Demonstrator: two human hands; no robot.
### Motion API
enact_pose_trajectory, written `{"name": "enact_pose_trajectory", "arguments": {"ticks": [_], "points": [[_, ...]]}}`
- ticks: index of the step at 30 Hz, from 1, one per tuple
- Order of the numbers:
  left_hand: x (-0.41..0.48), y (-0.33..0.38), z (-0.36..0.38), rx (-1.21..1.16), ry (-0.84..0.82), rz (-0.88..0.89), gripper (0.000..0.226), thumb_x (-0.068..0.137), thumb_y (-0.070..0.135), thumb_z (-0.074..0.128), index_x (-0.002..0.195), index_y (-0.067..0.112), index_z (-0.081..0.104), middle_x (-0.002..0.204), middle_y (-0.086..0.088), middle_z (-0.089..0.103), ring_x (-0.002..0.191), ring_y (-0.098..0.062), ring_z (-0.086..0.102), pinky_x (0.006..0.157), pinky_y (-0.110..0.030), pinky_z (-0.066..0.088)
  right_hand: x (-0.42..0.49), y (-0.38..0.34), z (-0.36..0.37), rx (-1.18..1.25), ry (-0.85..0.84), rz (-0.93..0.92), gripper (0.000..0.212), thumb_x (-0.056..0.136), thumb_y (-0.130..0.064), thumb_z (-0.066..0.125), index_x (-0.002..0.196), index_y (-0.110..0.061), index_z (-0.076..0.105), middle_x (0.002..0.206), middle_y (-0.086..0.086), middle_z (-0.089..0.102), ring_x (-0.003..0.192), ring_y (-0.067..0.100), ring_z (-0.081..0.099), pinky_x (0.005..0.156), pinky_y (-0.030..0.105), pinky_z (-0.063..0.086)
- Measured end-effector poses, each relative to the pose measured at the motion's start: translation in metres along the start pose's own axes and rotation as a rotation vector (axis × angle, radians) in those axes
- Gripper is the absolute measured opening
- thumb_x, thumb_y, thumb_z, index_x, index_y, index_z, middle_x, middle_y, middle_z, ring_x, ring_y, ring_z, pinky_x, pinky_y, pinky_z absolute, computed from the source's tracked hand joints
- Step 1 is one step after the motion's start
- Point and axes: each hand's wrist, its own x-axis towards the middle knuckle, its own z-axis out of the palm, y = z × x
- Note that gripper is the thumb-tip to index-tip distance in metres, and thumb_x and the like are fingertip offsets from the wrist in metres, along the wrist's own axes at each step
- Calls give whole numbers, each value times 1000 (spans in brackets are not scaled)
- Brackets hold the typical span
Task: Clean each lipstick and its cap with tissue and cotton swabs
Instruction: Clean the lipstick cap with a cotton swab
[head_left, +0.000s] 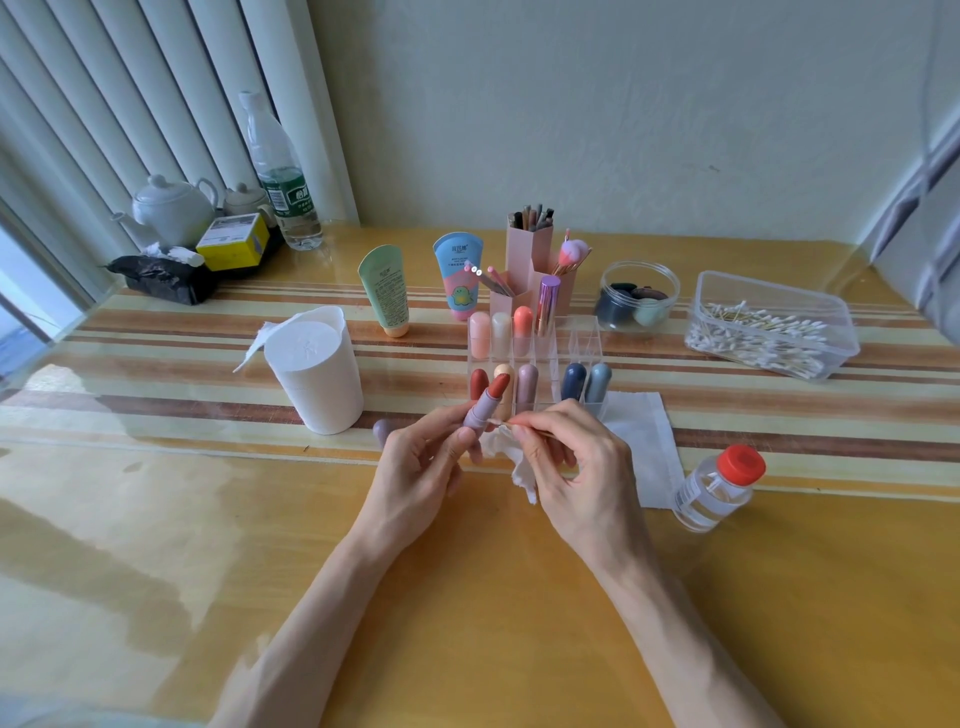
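Observation:
My left hand (421, 467) grips an uncapped mauve lipstick (483, 405) with its brick-red stick wound up and tilted to the upper right. Between finger and thumb my right hand (571, 462) pinches a cotton swab (511, 425) whose tip meets the lipstick's tube; a crumpled tissue (511, 462) sits under its fingers. The mauve cap (383, 431) lies on the table just left of my left hand. Behind the hands stands a clear acrylic rack (587, 338) with several capped lipsticks in it.
A white tissue roll (317, 369) stands to the left. A flat tissue (644, 441) and a red-capped bottle (719, 488) are on the right; a tub of cotton swabs (769, 325) and a jar (640, 296) sit further back. Two tubes (387, 291) and pink brush holders (535, 260) stand behind the rack.

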Motion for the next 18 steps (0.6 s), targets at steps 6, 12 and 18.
{"name": "enact_pose_trajectory", "arguments": {"ticks": [6,12,18], "points": [[0,2,0,45,-11,-14,27,100,22,70,124,11,72,86,-2,71,75,-11,62,68,-29,50,-2,-2,1,27,-23,0,11,101,-16,69,106,-11,78,91,-5,66,73,7,68,65,16,54],[1,4,1,-63,14,4,29,97,8,70,124,0,62,105,-12,77,76,-29,74,62,-21,53,-1,-1,0,0,-12,-2,10,100,-14,71,106,-9,79,92,-5,66,79,8,68,69,13,52],[0,4,2,-81,-38,-15,21,106,11,59,124,3,64,100,-17,70,81,-30,67,54,-32,48,-1,-1,0,-11,-6,-8,14,101,-18,69,107,-9,79,93,-6,67,81,7,69,71,16,55]]}}
